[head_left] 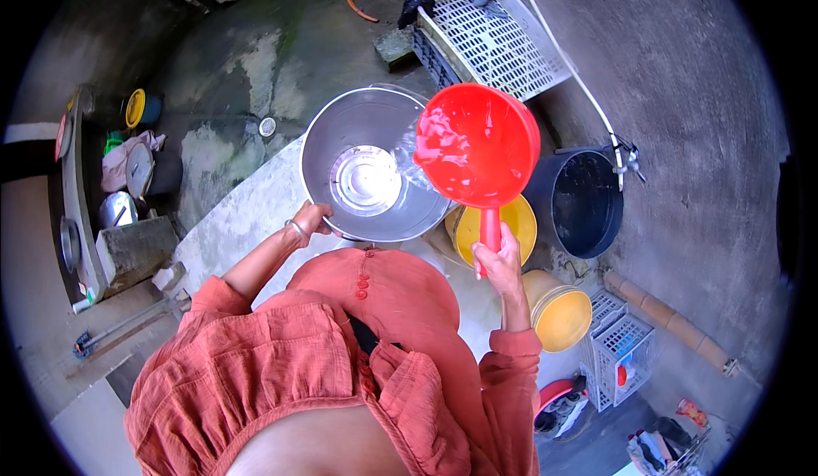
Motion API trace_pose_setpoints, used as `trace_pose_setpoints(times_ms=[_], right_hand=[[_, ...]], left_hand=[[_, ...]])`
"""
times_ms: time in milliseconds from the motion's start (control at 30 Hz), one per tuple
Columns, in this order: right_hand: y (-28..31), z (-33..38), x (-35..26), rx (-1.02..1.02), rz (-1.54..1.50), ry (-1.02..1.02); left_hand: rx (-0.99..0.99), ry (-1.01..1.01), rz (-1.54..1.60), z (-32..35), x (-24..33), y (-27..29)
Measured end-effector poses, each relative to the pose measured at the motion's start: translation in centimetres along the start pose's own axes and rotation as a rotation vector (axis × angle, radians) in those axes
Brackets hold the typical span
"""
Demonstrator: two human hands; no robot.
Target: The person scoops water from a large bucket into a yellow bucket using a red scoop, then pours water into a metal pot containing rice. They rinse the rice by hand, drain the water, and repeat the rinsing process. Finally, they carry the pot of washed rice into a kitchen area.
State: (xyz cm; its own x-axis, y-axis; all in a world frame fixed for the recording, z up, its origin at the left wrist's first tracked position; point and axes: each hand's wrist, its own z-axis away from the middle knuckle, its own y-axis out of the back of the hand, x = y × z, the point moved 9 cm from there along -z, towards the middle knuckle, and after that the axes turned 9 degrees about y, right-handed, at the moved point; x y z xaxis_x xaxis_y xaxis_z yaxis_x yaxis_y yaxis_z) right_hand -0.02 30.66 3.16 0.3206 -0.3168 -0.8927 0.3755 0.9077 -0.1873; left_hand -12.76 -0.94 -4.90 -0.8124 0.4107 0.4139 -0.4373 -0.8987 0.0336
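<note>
Right hand (pixel 498 259): clenched round the handle of a red dipper (pixel 477 145), forearm raised from the lower right, scoop tilted leftward over a steel basin (pixel 371 162). Water runs from the dipper's lip into the basin. Left hand (pixel 308 220): fingers hooked over the near rim, steadying the basin on a concrete ledge (pixel 230 220). Advisable: keep the tilt gentle and the stream near the centre so little splashes out. Beyond: yellow bucket (pixel 511 220), dark bucket (pixel 584 203), white crate (pixel 498 37).
</note>
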Motion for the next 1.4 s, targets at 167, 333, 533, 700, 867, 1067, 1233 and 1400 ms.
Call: trace_pose_setpoints(times_ms=[167, 333, 533, 700, 867, 1067, 1233, 1400], right_hand=[[-2.9, -0.7, -0.2, -0.025, 0.154, 0.009], [-4.0, -0.9, 0.0, -0.02, 0.302, -0.001], [-4.9, -1.3, -1.9, 0.059, 0.812, 0.287], [-4.0, -1.6, -0.6, 0.102, 1.002, 0.367], [-4.4, -1.2, -1.9, 0.142, 1.324, 0.65], [-1.1, -0.7, -0.9, 0.297, 1.211, 0.667], [4.1, -0.4, -0.5, 0.576, 0.8, 0.566], [8.2, -2.9, 5.3, 0.532, -0.249, 0.198]], left_hand=[[-0.031, 0.012, 0.094, -0.1, -0.6, 1.1], [-0.061, -0.008, 0.097, -1.2, -2.1, 2.2], [-0.074, -0.005, 0.212, -1.2, -2.7, 2.5], [-0.101, -0.004, 0.206, -1.7, -2.9, 1.9], [-0.104, -0.017, 0.193, -0.7, -2.1, 1.4], [-0.075, 0.016, 0.184, -1.2, -3.0, 1.2], [-0.073, 0.019, 0.193, -1.6, -3.2, 2.1], [-0.1, 0.05, 0.24, -2.2, -3.9, 2.4]])
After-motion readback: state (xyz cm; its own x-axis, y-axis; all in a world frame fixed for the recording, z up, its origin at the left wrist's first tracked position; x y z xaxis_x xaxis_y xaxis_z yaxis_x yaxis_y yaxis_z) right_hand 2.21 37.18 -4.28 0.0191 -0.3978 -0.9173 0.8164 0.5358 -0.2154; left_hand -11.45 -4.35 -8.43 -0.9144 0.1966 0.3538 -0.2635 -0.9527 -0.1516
